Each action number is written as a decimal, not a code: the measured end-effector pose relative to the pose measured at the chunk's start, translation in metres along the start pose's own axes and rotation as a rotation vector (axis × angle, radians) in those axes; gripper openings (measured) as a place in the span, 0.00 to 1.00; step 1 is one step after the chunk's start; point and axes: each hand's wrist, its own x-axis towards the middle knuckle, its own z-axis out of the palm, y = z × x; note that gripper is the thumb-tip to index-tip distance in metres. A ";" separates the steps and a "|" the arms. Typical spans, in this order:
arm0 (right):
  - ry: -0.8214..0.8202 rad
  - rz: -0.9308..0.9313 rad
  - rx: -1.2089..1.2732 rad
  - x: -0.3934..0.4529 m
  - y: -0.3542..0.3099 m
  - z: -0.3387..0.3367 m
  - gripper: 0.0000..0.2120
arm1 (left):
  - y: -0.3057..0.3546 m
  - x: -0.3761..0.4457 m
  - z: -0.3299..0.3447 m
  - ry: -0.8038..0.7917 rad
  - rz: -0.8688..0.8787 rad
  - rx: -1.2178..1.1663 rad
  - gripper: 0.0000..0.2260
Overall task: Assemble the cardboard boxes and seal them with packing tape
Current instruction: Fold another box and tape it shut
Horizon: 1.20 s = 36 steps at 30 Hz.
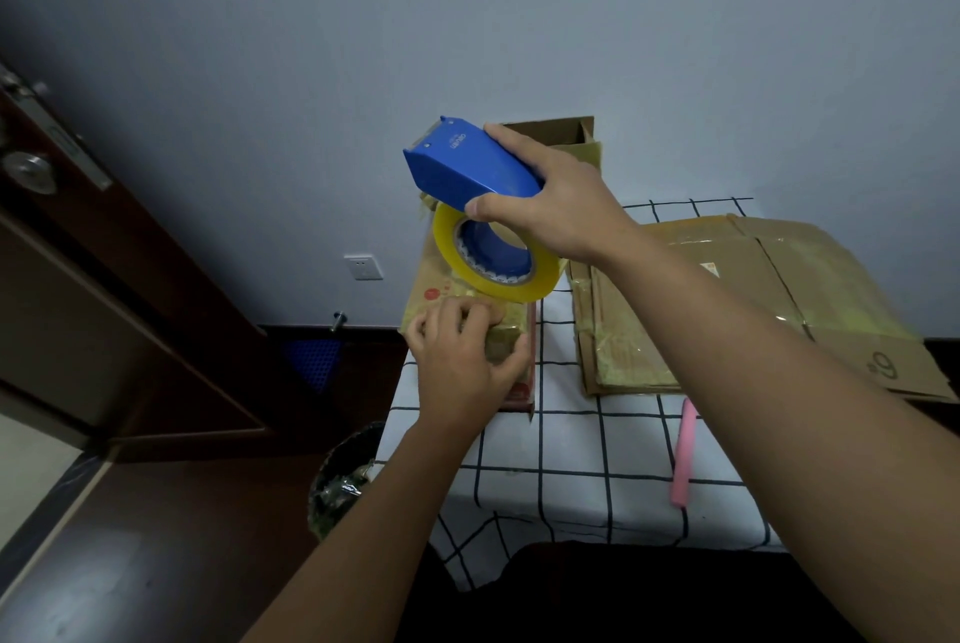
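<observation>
You're mid-seal: right hand (558,206) grips the tape dispenser (467,169), left hand (462,356) fingers curled, pinning the box (441,284); next, tear the tape cleanly.

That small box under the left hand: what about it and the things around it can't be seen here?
Head view only:
- Small box: the left hand and the tape roll cover its top, so the seam is hidden.
- Tape end: not visible between roll and box.
- Blue dispenser: the right hand hides its rear.
- Open box behind: mostly hidden by that hand.
- Flattened boxes: partly crossed by the right forearm.
</observation>
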 end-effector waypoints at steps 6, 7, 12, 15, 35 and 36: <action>-0.001 0.003 -0.017 0.000 -0.001 0.000 0.37 | 0.004 -0.001 -0.005 -0.066 0.064 0.007 0.11; -0.001 0.005 -0.016 0.000 0.000 0.000 0.37 | 0.002 -0.001 -0.009 -0.095 0.097 -0.001 0.12; -0.005 0.011 0.011 0.001 0.000 -0.001 0.37 | 0.000 0.004 -0.018 -0.186 0.166 -0.026 0.12; -0.007 0.013 0.010 0.001 -0.001 0.000 0.38 | 0.002 0.005 -0.018 -0.215 0.151 -0.007 0.15; -0.002 0.013 0.012 0.000 0.002 -0.002 0.38 | -0.011 0.009 -0.023 -0.238 0.256 0.056 0.14; -0.001 0.016 0.016 0.000 0.002 -0.002 0.38 | -0.014 0.011 -0.023 -0.258 0.276 0.075 0.15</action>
